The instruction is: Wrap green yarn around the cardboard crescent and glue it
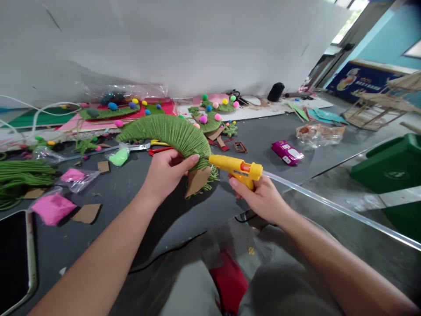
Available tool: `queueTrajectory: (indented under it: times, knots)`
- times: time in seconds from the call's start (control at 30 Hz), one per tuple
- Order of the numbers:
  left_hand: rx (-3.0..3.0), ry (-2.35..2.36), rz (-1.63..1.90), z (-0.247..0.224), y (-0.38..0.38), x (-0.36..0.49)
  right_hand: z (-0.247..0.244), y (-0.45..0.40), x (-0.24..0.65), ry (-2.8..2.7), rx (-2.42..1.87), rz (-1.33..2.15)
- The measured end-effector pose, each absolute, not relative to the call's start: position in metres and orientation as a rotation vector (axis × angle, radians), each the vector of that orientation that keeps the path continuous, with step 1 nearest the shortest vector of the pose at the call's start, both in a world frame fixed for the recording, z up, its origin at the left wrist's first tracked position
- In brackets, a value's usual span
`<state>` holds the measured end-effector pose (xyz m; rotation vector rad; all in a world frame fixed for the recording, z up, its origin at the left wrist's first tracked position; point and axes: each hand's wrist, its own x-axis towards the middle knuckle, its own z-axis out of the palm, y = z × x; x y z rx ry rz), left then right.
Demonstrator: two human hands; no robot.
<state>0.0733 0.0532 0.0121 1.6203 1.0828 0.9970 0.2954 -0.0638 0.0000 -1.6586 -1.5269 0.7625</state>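
Note:
My left hand (171, 169) grips a curved cardboard piece wrapped in green yarn (164, 131), thumb on top near its lower right end. Bare brown cardboard (198, 181) and loose yarn ends show at that end. A yellow hot glue gun (235, 167) is in my right hand (258, 193), fingers wrapped round its handle. Its nozzle points left and meets the yarn beside my left thumb; whether glue is coming out cannot be seen. From the gun's back a long clear glue stick (342, 210) runs out to the right.
Scissors (141, 147), pink packets (54, 208), green yarn (24, 180) and a phone (16, 259) lie at the left. Pom-pom-decorated green pieces (112, 113) line the back. A purple packet (287, 152) lies right, with a green bin (391, 162) beyond the table edge.

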Motion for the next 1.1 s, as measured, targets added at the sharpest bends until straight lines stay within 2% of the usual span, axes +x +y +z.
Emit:
queueTrajectory:
  times: [1.1]
  knots:
    - [1.548, 1.069, 1.021, 0.006, 0.057, 0.074, 0.009, -0.059, 0.314, -1.390, -1.604, 0.660]
